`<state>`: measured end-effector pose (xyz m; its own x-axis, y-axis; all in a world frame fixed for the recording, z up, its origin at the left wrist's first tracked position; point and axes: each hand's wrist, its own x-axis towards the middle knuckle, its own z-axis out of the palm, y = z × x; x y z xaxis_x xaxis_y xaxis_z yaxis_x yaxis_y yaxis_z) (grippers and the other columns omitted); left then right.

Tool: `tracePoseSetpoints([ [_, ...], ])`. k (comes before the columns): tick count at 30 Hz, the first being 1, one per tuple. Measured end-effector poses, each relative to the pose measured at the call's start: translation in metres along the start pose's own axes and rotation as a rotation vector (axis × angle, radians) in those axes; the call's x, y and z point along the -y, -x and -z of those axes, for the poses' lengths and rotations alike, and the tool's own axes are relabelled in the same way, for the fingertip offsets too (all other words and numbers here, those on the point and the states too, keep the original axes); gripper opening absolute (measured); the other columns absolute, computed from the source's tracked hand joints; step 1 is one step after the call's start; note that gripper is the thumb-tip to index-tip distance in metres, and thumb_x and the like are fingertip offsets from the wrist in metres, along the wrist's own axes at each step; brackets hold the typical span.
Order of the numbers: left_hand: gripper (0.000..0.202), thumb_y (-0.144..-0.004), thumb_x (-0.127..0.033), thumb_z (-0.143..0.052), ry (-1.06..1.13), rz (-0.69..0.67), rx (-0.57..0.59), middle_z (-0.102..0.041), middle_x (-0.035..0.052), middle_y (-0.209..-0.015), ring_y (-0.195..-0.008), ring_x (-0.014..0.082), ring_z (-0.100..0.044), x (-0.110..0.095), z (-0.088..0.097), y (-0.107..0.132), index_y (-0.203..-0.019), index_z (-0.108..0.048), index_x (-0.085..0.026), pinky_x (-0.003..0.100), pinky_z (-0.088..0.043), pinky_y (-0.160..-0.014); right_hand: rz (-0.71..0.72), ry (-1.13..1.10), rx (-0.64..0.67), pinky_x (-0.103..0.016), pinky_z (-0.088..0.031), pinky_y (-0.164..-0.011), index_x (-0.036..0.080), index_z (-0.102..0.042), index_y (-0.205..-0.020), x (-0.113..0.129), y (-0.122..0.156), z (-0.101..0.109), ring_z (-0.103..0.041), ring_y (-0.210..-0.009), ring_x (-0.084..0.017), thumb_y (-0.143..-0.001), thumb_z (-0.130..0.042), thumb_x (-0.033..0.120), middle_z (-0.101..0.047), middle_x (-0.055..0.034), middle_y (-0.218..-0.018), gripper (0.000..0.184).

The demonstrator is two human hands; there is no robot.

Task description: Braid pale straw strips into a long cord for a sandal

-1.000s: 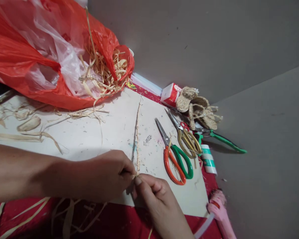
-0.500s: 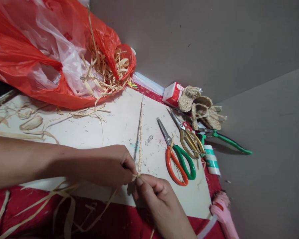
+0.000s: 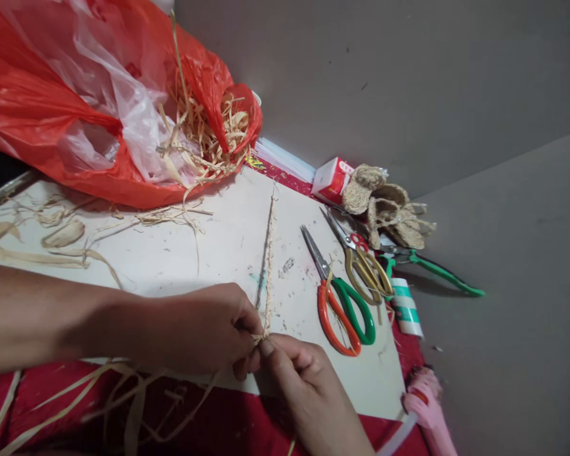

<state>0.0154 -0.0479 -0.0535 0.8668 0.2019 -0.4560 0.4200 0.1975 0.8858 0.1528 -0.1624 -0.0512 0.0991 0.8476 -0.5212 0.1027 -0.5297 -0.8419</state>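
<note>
A thin braid of pale straw-like strands (image 3: 268, 272) runs up the white board (image 3: 209, 247), its far end near the board's back edge. At its near end, my left hand (image 3: 204, 326) comes in from the left with fingers closed, pinching the strands. Touching it, my right hand (image 3: 311, 383) pinches the same end between thumb and forefinger. The left fingertips are partly hidden behind the hand. Loose long strands (image 3: 135, 405) trail below my left forearm over the red cloth (image 3: 209, 424).
A red plastic bag (image 3: 156, 193) stuffed with dry strands lies at the back left. Right of the braid are orange-and-green scissors (image 3: 338, 304), gold-handled scissors (image 3: 368, 272), green-handled pliers (image 3: 437, 272), a white-and-teal roll (image 3: 407, 307) and a pink glue gun (image 3: 427, 405). Woven pieces (image 3: 389, 209) sit behind.
My left hand has shifted slightly down, and its lower fingers now show under the braid's end, close to my right hand. The right hand keeps its pinch. The view has shifted a little.
</note>
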Motion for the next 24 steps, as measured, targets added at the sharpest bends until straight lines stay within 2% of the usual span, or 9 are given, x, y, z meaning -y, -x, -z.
tracePoseSetpoints([
  [5, 0.023, -0.081, -0.029, -0.04, -0.06, 0.072, -0.153, -0.05, -0.0039, -0.054, -0.045, 0.0078, -0.037, 0.013, -0.021, 0.01, -0.068, -0.056, -0.018, 0.022, -0.025, -0.043, -0.1, -0.105, 0.03, -0.02, -0.019, -0.036, 0.017, -0.051, -0.057, 0.004, 0.002, -0.005, -0.021, -0.035, -0.005, -0.083, -0.053, 0.056, -0.027, 0.0084, -0.042, 0.047],
  [10, 0.024, -0.085, -0.026, -0.035, -0.275, -0.056, -0.282, -0.055, -0.0023, -0.061, -0.055, 0.0097, -0.044, 0.011, -0.028, 0.014, -0.073, -0.055, -0.02, 0.023, -0.029, -0.05, -0.093, -0.156, 0.065, -0.02, -0.019, -0.034, 0.02, -0.046, -0.059, 0.001, 0.003, -0.006, -0.019, -0.033, -0.005, -0.082, -0.052, 0.061, -0.023, 0.0097, -0.04, 0.047],
  [14, 0.018, -0.084, -0.027, -0.039, -0.273, -0.055, -0.319, -0.053, -0.0021, -0.059, -0.053, 0.0106, -0.044, 0.008, -0.029, 0.014, -0.076, -0.054, -0.02, 0.024, -0.029, -0.05, -0.101, -0.165, 0.022, -0.02, -0.019, -0.035, 0.019, -0.049, -0.062, 0.001, 0.005, -0.008, -0.018, -0.036, -0.006, -0.081, -0.053, 0.06, -0.023, 0.0088, -0.044, 0.045],
  [17, 0.013, -0.081, -0.029, -0.045, -0.249, -0.109, -0.359, -0.052, -0.0018, -0.058, -0.054, 0.0118, -0.043, 0.011, -0.032, 0.011, -0.077, -0.055, -0.021, 0.024, -0.03, -0.051, -0.088, -0.135, 0.01, -0.02, -0.021, -0.036, 0.018, -0.052, -0.062, -0.001, 0.003, -0.01, -0.022, -0.039, -0.007, -0.08, -0.054, 0.06, -0.029, 0.0066, -0.044, 0.046],
  [21, 0.01, -0.077, -0.027, -0.049, -0.24, -0.114, -0.421, -0.055, -0.0011, -0.064, -0.058, 0.0125, -0.046, 0.016, -0.037, 0.013, -0.079, -0.057, -0.022, 0.025, -0.03, -0.053, -0.075, -0.141, -0.022, -0.02, -0.024, -0.039, 0.017, -0.054, -0.06, -0.003, 0.002, -0.012, -0.026, -0.041, -0.007, -0.079, -0.058, 0.059, -0.038, 0.004, -0.047, 0.046],
  [24, 0.008, -0.075, -0.026, -0.051, -0.161, -0.087, -0.358, -0.055, -0.002, -0.063, -0.053, 0.0107, -0.043, 0.011, -0.034, 0.02, -0.079, -0.056, -0.021, 0.026, -0.027, -0.05, -0.112, -0.204, -0.055, -0.02, -0.026, -0.04, 0.015, -0.058, -0.062, -0.001, 0.003, -0.012, -0.029, -0.041, -0.007, -0.077, -0.06, 0.056, -0.042, 0.003, -0.049, 0.044],
])
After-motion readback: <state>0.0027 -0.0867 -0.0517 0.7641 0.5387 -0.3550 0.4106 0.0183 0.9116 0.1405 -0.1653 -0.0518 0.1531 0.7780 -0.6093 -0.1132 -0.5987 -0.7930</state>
